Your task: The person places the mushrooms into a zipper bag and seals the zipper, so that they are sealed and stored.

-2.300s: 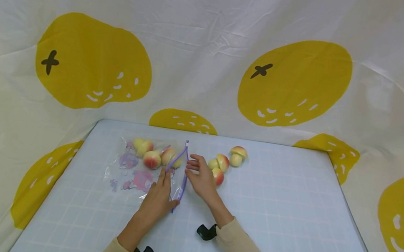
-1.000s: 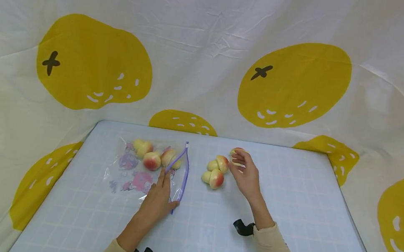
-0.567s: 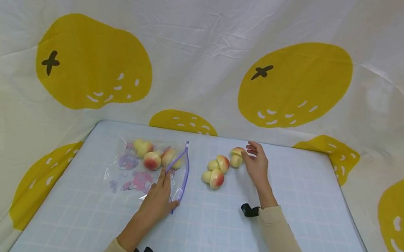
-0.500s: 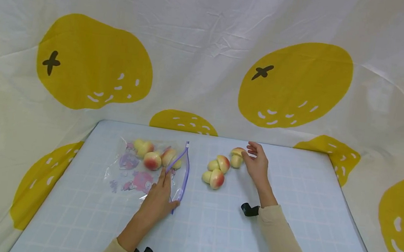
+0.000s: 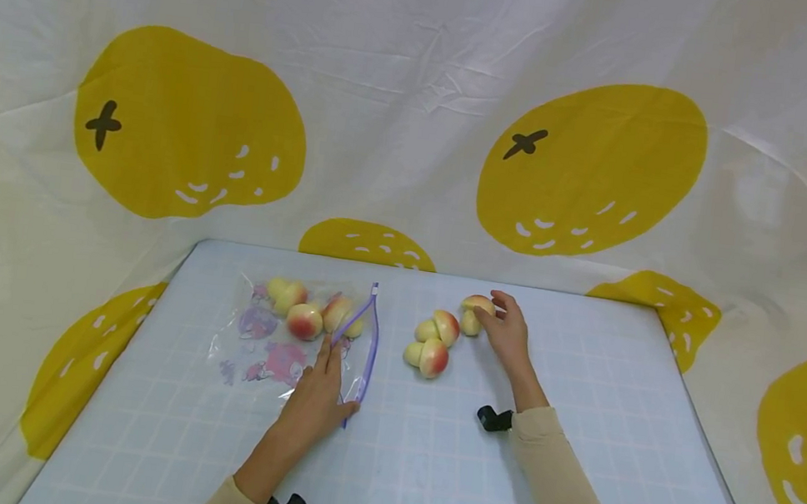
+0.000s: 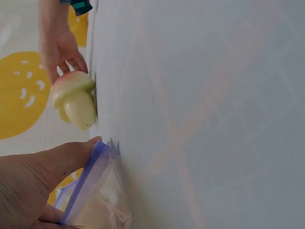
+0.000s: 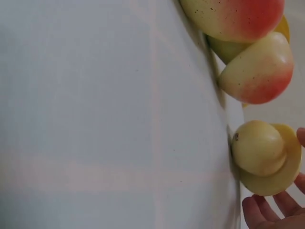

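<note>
A clear zip bag (image 5: 240,350) with a purple zip edge and pink and purple prints lies on the table, several toy mushrooms (image 5: 304,321) inside it. My left hand (image 5: 310,400) rests on the bag's mouth, fingers straight and thumb spread, keeping the upper purple edge drawn back from the lower one. In the left wrist view the thumb tip meets the zip edge's corner. My right hand (image 5: 509,332) is at the farthest loose mushroom (image 5: 472,321), thumb in front and fingertips beside its red-and-cream cap. The right wrist view shows those fingers (image 7: 259,210) loosely spread at the cap's rim.
Two more loose mushrooms, a rear one (image 5: 443,326) and a nearer one (image 5: 433,359), lie close together between the bag and my right hand. The pale checked table (image 5: 390,486) ends at a white curtain (image 5: 402,142) with yellow fruit prints.
My right hand has gone from the bag's mouth over to the farthest mushroom, past its right side, then slightly back left against it. The left hand and the bag have stayed put.
</note>
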A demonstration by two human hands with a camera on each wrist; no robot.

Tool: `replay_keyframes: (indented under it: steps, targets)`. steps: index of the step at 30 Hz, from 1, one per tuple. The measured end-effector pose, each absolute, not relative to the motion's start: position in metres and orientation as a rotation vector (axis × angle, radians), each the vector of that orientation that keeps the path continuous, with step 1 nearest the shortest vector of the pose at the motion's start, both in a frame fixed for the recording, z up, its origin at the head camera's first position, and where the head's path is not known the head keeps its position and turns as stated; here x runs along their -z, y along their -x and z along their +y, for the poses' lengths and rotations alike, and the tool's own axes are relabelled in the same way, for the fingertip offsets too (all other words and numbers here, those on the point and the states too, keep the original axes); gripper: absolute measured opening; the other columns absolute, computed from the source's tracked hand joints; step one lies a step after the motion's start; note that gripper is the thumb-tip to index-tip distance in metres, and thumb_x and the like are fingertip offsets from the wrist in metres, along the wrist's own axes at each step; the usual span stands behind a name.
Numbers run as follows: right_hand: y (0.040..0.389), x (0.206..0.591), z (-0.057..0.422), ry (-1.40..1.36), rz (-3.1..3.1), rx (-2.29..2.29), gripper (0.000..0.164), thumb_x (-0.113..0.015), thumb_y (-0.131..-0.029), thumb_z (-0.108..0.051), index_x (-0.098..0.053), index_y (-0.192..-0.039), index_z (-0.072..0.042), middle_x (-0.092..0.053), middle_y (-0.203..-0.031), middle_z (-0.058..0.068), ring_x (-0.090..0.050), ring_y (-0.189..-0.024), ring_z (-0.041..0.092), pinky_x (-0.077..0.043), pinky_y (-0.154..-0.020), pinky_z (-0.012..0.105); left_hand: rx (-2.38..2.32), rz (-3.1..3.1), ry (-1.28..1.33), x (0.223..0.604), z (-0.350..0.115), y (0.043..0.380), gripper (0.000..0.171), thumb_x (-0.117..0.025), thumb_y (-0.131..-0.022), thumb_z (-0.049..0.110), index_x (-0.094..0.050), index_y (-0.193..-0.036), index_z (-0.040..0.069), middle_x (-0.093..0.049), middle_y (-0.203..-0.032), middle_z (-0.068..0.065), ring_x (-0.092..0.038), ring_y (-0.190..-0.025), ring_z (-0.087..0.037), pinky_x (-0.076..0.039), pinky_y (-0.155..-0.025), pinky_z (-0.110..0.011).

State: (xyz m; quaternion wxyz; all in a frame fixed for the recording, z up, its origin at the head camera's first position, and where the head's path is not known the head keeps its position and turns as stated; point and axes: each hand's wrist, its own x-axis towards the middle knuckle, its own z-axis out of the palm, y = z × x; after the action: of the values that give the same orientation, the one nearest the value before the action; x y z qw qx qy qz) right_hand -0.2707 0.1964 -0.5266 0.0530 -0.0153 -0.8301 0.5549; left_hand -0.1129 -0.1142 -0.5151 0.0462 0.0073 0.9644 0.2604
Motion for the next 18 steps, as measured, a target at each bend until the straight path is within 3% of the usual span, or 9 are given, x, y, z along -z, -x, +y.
replay_keyframes:
  steps: [18]
  targets:
    - [0.2713, 0.5283, 0.1978, 0.136, -2.557, -1.745, 0.053, -0.070, -0.095, -0.025, -0.052, -0.139, 0.000, -0.053, -0.138, 0.020, -0.053, -0.119, 0.037, -0.047, -0.094, 0.042, -0.800, 2.949, -0.031, 0.5139, -0.1141, 0.1133, 0.104, -0.086, -0.080, 0.024, -0.021, -0.155, -0.007, -0.011, -0.163, -0.025, -0.046, -0.121, -0.060, -0.046, -0.095, -0.062]
